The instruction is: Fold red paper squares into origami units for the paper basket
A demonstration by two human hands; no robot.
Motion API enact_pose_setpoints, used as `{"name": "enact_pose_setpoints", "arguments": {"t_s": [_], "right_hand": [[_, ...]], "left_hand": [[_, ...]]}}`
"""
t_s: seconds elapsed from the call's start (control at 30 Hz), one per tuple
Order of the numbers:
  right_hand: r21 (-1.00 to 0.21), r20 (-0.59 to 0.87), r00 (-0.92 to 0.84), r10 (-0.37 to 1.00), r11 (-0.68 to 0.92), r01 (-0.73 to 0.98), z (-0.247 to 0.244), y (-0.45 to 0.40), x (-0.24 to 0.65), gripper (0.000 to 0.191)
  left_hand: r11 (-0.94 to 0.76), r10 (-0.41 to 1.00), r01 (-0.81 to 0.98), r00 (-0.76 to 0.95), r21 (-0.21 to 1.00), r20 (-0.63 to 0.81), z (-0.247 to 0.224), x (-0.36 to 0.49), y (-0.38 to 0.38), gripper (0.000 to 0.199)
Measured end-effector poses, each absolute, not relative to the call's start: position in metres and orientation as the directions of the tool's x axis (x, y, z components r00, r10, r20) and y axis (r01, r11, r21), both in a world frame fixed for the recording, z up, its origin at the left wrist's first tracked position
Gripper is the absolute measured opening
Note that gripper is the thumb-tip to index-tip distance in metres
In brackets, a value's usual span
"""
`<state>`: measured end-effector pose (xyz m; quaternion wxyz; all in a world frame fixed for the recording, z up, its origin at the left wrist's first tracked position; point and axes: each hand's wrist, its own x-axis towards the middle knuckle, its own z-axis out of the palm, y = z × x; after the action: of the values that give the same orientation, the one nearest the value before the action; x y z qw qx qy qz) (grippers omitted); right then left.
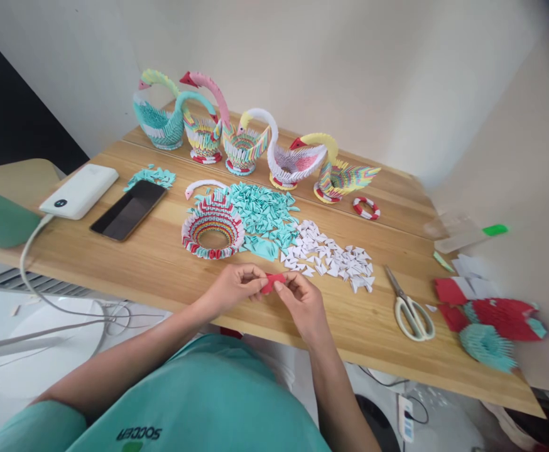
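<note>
1. The left hand and right hand meet over the near edge of the worktop, fingertips pinching a small red folded paper piece between them.
2. The worktop is pale wood with visible grain, laid in planks.
3. Just beyond the hands sits a round ring-shaped bowl built of tiny folded paper wedges in teal, red and yellow bands, its rim spiky.
4. Beside it lie a heap of teal folded triangles and, to the right, a heap of white folded triangles, all crisp and pointed.
5. Along the wall stand five paper swans with curved necks and scaly, layered bodies.
6. A small red-and-white paper ring lies near the last swan.
7. White-handled scissors with metal blades lie to the right; farther right are red and teal paper pieces.
8. On the left rest a glossy black phone and a smooth white power bank with a cable.
9. The teal shirt shows the word "SOCCER", seen upside down.
</note>
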<state>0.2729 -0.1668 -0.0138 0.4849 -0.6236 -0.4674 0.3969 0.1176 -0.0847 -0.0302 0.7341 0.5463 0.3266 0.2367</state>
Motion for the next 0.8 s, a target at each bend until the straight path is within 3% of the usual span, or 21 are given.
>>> {"name": "enact_pose_setpoints", "arguments": {"t_s": [0.37, 0.47, 0.63, 0.8], "right_hand": [[-0.93, 0.087, 0.284, 0.955, -0.024, 0.367, -0.009, -0.167, 0.274, 0.009], [-0.878, 0.203, 0.247, 0.947, 0.064, 0.474, -0.009, -0.167, 0.274, 0.007], [-0.66, 0.474, 0.056, 0.879, 0.313, 0.683, -0.011, -0.167, 0.283, 0.018], [-0.376, 0.587, -0.173, 0.791, 0.455, 0.808, -0.014, -0.167, 0.292, 0.027]], "left_hand": [[0.238, 0.716, 0.037, 0.669, 0.971, -0.201, -0.031, 0.116, -0.086, 0.024], [0.253, 0.707, 0.041, 0.674, 0.967, -0.213, -0.029, 0.115, -0.084, 0.024], [0.33, 0.689, 0.008, 0.682, 0.944, -0.247, -0.026, 0.114, -0.082, 0.025], [0.525, 0.621, -0.064, 0.711, 0.849, -0.331, -0.023, 0.114, -0.083, 0.031]]}}
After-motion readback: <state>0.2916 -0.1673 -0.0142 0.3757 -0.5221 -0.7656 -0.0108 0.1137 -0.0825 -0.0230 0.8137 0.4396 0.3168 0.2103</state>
